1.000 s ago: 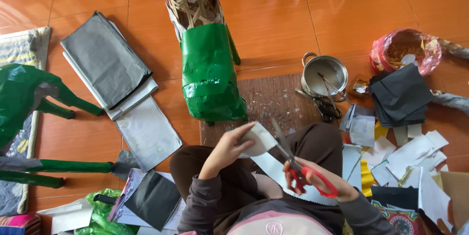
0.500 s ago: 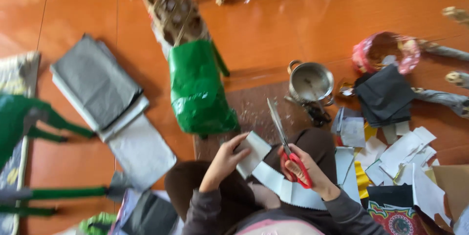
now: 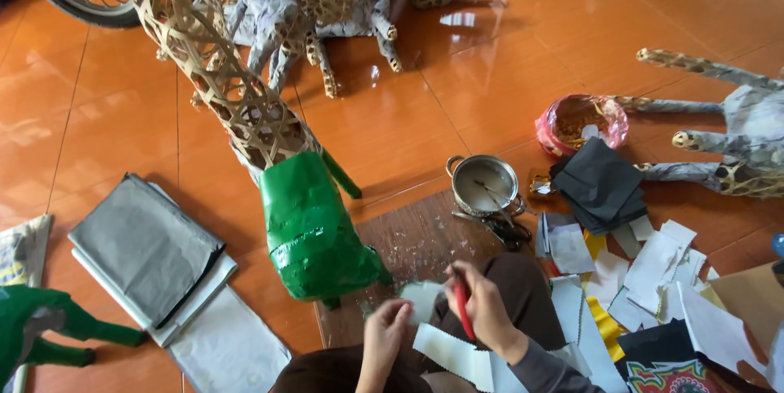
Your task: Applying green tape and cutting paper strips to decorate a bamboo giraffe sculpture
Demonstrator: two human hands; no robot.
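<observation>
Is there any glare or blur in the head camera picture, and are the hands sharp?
Head view: daylight glare streaks the glossy orange floor near the top; the right hand with red-handled scissors is slightly soft; edges bend from wide-angle distortion.

Left hand [image 3: 382, 334]: fingers curled, pinching the near edge of the white paper piece [image 3: 422, 299]. Right hand [image 3: 483, 305]: just right of that paper, fingers closed through red scissor handles [image 3: 462, 309], wrist bent inward.

Red-handled scissors [image 3: 462, 308], white paper piece [image 3: 423, 298], green-covered woven figure [image 3: 313, 225], orange floor tiles [image 3: 425, 107]
</observation>
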